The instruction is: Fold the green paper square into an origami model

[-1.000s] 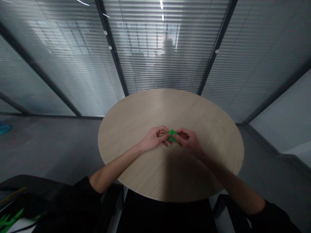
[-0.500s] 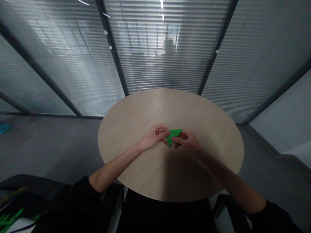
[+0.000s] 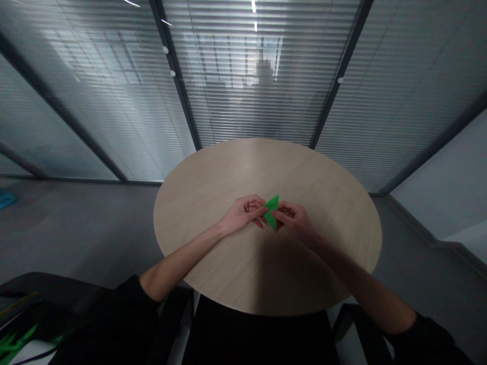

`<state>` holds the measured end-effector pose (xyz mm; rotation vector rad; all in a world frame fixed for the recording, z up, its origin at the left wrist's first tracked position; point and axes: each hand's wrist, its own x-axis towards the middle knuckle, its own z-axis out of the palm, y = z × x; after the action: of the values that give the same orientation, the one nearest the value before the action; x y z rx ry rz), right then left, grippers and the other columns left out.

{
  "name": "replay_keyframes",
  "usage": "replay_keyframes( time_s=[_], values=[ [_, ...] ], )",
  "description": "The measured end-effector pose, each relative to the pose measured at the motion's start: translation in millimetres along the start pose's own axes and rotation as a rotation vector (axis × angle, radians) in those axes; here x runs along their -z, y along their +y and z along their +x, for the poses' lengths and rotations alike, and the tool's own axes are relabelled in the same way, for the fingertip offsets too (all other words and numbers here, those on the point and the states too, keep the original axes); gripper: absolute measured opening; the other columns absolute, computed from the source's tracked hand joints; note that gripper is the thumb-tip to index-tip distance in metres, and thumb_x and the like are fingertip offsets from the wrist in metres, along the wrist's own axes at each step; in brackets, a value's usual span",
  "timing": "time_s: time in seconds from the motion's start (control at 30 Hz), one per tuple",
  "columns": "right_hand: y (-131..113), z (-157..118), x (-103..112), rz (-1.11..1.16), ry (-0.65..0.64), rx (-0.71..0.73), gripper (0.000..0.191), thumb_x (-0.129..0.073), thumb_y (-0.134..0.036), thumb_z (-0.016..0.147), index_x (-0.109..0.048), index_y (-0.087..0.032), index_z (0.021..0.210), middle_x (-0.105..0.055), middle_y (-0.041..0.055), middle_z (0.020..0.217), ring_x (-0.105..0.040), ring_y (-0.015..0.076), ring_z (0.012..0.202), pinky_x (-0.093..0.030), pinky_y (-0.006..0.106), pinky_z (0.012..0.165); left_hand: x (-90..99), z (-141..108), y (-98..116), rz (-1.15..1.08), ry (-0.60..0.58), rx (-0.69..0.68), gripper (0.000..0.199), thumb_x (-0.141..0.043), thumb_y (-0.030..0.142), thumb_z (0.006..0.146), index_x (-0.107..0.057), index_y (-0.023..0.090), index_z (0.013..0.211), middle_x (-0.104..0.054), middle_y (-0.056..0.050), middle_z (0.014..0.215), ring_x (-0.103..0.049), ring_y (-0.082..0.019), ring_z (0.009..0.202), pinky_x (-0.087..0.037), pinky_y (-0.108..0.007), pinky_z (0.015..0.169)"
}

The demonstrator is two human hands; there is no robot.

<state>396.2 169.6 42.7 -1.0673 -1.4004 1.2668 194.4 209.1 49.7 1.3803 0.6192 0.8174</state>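
A small green triangular piece (image 3: 272, 207), which looks like folded paper, is held between both hands over the middle of the round table. My left hand (image 3: 246, 211) pinches its left corner between thumb and fingers. On the other side, my right hand (image 3: 292, 217) grips the right edge, with the thumb on the near face and the fingers curled behind. One point of the piece sticks up and another points down towards me.
The round wooden table (image 3: 213, 177) stands before glass panels with blinds (image 3: 254, 116). Dark chair arms (image 3: 352, 319) flank me at the near edge. At the lower left lie green strips (image 3: 17, 340) and a white object (image 3: 34, 352). Something blue (image 3: 5, 199) is on the floor far left.
The green piece has turned between my fingers: its long edge, earlier along the top, now runs nearly upright on the right. Both hands have barely moved.
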Motion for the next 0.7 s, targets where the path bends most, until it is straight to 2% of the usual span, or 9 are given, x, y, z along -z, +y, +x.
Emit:
replay_keyframes(
  time_s=[0.2,0.4,0.53,0.63,0.7],
  values=[
    [1.9,0.8,-0.5,0.018,0.052,0.005,0.032,-0.08,-0.049,0.076,-0.071,-0.019,0.082,-0.07,0.002,0.071,-0.062,0.0133,0.058,-0.052,0.027,0.054,0.8,0.5,-0.6,-0.024,-0.007,-0.049,0.034,-0.081,0.034,0.084,-0.065,0.012,0.105,-0.073,-0.005,0.086,-0.072,-0.015,0.069,-0.061,-0.026,0.06],
    [-2.0,-1.2,-2.6,0.012,0.061,-0.007,0.032,-0.079,-0.049,0.076,-0.07,-0.019,0.081,-0.069,0.001,0.067,-0.064,0.0134,0.053,-0.053,0.027,0.051,1.8,-0.1,-3.7,-0.029,-0.012,-0.082,0.03,-0.08,0.035,0.086,-0.066,0.012,0.099,-0.074,-0.007,0.081,-0.074,-0.017,0.07,-0.062,-0.028,0.063],
    [-5.7,-2.0,-3.8,-0.019,0.109,0.034,0.027,-0.077,-0.044,0.076,-0.067,-0.019,0.075,-0.069,0.0005,0.065,-0.062,0.0122,0.05,-0.053,0.026,0.05,0.5,-2.7,-0.8,-0.055,-0.05,-0.084,0.028,-0.081,0.032,0.085,-0.067,0.012,0.099,-0.076,-0.008,0.086,-0.075,-0.018,0.077,-0.063,-0.028,0.065],
    [-4.7,-1.9,-5.0,-0.035,0.148,0.074,0.023,-0.075,-0.041,0.076,-0.067,-0.02,0.075,-0.069,0.0003,0.064,-0.061,0.0117,0.05,-0.051,0.024,0.049,-1.6,-4.6,3.9,-0.029,-0.037,-0.073,0.028,-0.078,0.033,0.087,-0.069,0.011,0.1,-0.075,-0.009,0.091,-0.075,-0.019,0.084,-0.064,-0.028,0.067],
    [-2.4,-1.7,-5.7,-0.049,0.164,0.091,0.021,-0.075,-0.039,0.076,-0.067,-0.02,0.076,-0.069,0.0,0.063,-0.061,0.0118,0.05,-0.05,0.024,0.048,-2.9,-4.3,5.4,-0.007,-0.009,-0.064,0.028,-0.077,0.036,0.089,-0.069,0.01,0.096,-0.075,-0.009,0.088,-0.074,-0.017,0.078,-0.063,-0.027,0.065]
  ],
)
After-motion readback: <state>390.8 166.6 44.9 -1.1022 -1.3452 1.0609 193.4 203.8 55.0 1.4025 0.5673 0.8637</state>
